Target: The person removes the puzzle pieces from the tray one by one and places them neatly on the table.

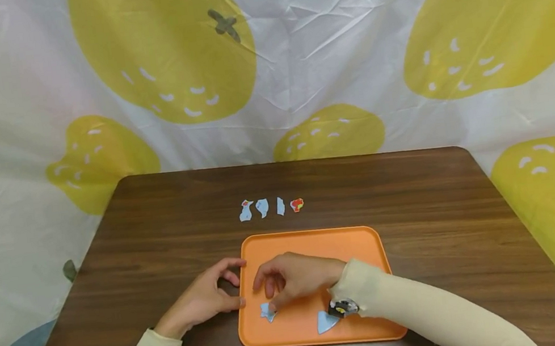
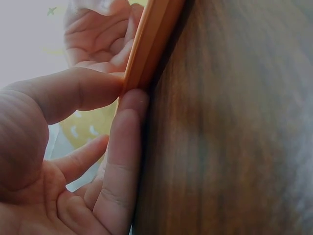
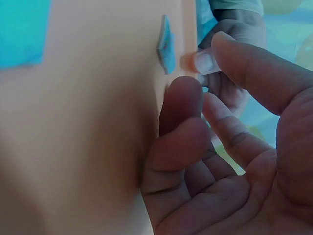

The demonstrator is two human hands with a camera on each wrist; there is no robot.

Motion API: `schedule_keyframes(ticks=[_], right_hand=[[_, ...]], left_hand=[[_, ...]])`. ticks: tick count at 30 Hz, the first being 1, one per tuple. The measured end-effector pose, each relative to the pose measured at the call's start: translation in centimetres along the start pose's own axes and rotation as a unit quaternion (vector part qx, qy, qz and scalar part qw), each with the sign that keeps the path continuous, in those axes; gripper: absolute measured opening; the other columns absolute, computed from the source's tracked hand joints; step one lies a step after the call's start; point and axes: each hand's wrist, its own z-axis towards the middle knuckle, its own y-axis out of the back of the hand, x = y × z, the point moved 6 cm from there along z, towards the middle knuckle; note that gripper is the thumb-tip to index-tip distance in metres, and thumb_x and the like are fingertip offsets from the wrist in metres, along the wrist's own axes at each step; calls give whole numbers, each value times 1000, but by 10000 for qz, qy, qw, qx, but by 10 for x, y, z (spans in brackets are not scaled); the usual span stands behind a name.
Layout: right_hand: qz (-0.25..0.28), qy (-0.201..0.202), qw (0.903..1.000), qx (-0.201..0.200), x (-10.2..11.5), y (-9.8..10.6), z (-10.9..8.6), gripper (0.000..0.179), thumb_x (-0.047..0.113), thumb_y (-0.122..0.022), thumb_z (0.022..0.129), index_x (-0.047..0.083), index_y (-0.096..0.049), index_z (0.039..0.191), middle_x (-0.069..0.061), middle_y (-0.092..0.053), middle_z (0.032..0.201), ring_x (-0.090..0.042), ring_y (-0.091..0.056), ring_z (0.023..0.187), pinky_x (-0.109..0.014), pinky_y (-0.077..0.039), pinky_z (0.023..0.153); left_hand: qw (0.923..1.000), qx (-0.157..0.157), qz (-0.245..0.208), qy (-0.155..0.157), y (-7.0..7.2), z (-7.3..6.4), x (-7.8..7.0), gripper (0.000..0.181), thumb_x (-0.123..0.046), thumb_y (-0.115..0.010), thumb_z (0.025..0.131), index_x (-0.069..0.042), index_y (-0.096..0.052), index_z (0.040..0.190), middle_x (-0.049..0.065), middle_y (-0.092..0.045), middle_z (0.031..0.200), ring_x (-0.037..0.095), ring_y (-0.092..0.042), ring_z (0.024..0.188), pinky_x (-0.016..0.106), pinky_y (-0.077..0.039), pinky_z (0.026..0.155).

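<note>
My left hand (image 1: 204, 295) is at the left side of an orange tray (image 1: 311, 239), its thumb and fingertips touching the rim; the left wrist view shows these fingers (image 2: 124, 161) against the outer wall. Over the tray's left part, my right hand (image 1: 297, 276) hovers with bent fingers and holds nothing. Its thumb overlaps a small pale-blue jagged cut-out piece (image 1: 266, 312) in the head view. In the right wrist view that piece (image 3: 167, 49) lies on the tray, beyond the fingers. A larger pale-blue piece (image 1: 327, 322) lies near the tray's front, partly hidden by the right wrist.
Beyond the tray, several small cut-outs lie in a row on the dark wooden table (image 1: 183, 206), among them a pale strip (image 1: 280, 206) and a red-and-yellow piece (image 1: 297, 205). A cloth with yellow fruit prints (image 1: 322, 65) hangs behind the table.
</note>
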Motion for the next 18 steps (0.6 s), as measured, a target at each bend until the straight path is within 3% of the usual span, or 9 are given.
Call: schedule_keyframes(ticks=[6, 14, 18], right_hand=[[-322, 34, 9995, 14, -6, -4, 2, 35, 18, -91, 84, 16, -73, 114, 12, -67, 77, 1, -59, 66, -16, -47, 64], [-888, 154, 9959, 60, -6, -6, 4, 35, 16, -92, 82, 19, -76, 113, 13, -63, 68, 3, -57, 60, -16, -47, 62], [-896, 191, 9956, 179, -8, -8, 6, 31, 15, -91, 83, 20, -79, 111, 14, -62, 64, 4, -55, 56, -15, -45, 59]], left_hand=[[10000, 5, -8, 11, -1, 1, 1, 77, -6, -90, 80, -12, -55, 148, 15, -62, 112, 14, -60, 61, 25, -49, 58], [9999, -7, -90, 71, -1, -1, -1, 77, -4, -89, 80, -11, -55, 148, 16, -61, 112, 14, -60, 60, 26, -50, 58], [9999, 1, -110, 74, -1, -2, -1, 77, -5, -90, 80, -11, -54, 148, 16, -61, 112, 15, -61, 60, 26, -50, 58]])
